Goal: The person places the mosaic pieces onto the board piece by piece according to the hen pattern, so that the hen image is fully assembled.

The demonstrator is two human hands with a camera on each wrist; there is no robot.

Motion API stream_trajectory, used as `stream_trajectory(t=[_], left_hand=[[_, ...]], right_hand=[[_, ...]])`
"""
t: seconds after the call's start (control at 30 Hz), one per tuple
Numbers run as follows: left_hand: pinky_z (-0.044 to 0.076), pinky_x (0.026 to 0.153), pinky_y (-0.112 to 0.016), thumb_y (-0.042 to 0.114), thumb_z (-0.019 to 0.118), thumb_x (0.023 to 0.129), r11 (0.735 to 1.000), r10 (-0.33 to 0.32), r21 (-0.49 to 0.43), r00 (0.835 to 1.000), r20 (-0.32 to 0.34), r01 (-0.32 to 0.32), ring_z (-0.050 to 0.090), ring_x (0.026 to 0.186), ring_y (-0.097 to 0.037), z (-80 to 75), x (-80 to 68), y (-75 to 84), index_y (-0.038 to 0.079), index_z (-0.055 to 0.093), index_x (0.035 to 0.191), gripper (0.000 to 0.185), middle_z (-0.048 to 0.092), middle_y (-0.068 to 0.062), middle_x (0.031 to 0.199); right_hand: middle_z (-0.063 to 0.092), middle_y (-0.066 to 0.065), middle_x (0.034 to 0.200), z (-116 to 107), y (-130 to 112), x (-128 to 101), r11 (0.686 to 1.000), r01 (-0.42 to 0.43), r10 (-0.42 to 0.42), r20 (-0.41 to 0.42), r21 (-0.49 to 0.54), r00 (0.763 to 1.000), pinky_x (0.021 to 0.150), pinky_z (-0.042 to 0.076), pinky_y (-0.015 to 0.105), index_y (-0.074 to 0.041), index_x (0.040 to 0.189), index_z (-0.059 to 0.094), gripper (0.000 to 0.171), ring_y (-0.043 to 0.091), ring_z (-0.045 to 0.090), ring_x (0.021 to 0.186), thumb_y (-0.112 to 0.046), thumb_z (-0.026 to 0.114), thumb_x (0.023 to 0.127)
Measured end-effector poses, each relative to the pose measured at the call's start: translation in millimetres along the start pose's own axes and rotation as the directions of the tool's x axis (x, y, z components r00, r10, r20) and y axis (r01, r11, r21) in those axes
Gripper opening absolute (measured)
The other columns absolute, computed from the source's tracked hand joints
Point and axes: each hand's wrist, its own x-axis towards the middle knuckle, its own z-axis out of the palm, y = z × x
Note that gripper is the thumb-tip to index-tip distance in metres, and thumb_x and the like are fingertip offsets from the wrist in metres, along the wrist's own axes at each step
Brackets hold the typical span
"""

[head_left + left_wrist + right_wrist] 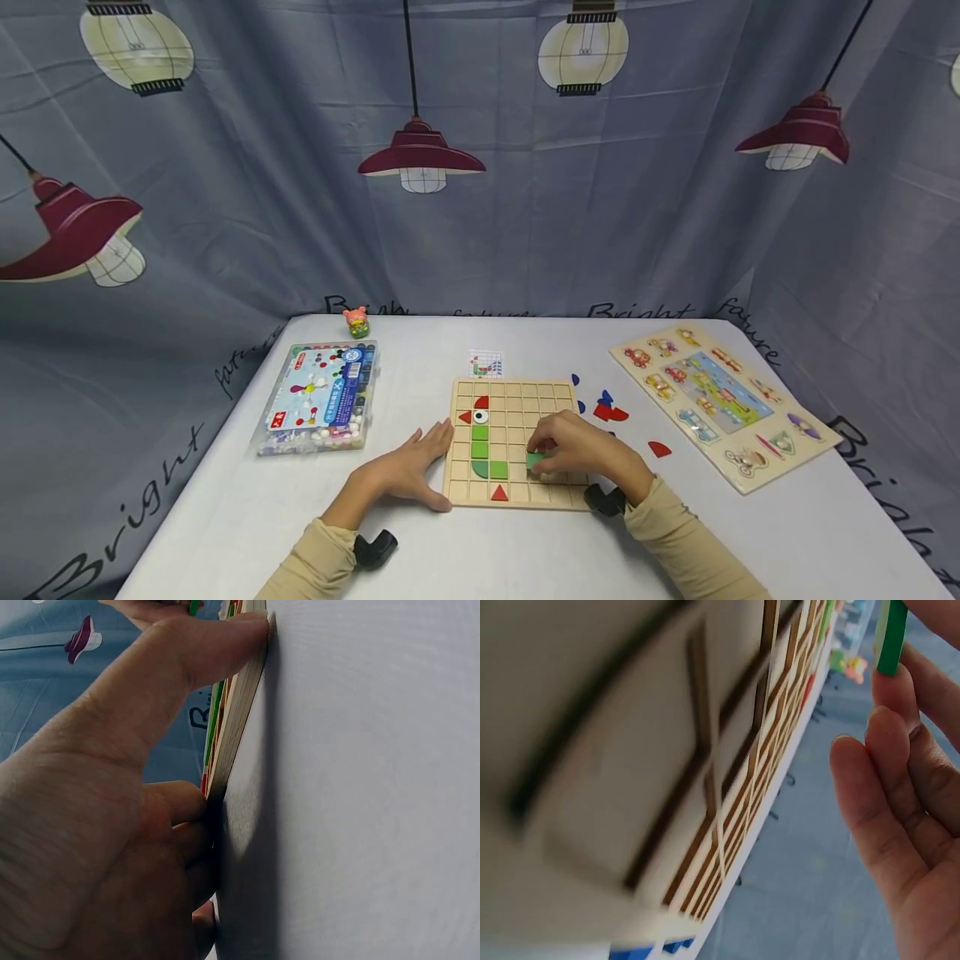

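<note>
A wooden grid board point(517, 417) lies on the white table. On its left part sit red pieces, a round eye piece point(480, 416), light green squares point(480, 450), a dark green quarter-circle point(480, 469) and a red triangle point(499, 494). My left hand point(401, 468) spreads its fingers along the board's left side, and its thumb point(232, 645) touches the board's edge. Over the right half, my right hand point(581, 446) pinches a dark green piece point(890, 637) between thumb and fingers. The piece's full outline is partly hidden by the fingers.
Behind the board lies a small pattern card point(486, 364). Loose blue and red pieces point(611, 412) are scattered to its right, beside a wooden picture puzzle point(720, 408). A clear plastic box point(318, 398) and a small figurine point(357, 322) stand at left.
</note>
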Motion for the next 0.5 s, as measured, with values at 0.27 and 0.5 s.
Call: stream_trajectory(t=[0.27,0.5], left_hand=[[0.006,0.125,-0.05,0.045,0.081,0.07,1.0,0.003,-0.002,1.0,-0.013,-0.003,0.006,0.153,-0.029,-0.6,1.2,-1.8,0.0,0.015,0.154,0.116,0.007,-0.013,0.165],[0.004,0.125,-0.049,0.044,0.082,0.069,1.0,-0.002,-0.011,1.0,-0.003,0.002,0.005,0.154,-0.028,0.6,2.1,-1.9,0.0,0.015,0.154,0.117,0.007,-0.013,0.165]], right_hand=[[0.064,-0.011,0.08,10.8,-13.3,10.8,0.998,-0.035,0.037,0.037,-0.051,0.999,0.062,0.046,0.015,-0.014,0.092,0.078,0.019,0.003,0.05,0.07,-0.025,0.081,0.077],[0.067,-0.009,0.085,21.3,-12.2,12.4,0.999,-0.016,0.018,0.054,-0.045,0.998,0.063,0.046,0.016,-0.013,0.094,0.079,0.019,0.002,0.05,0.07,-0.024,0.08,0.078]])
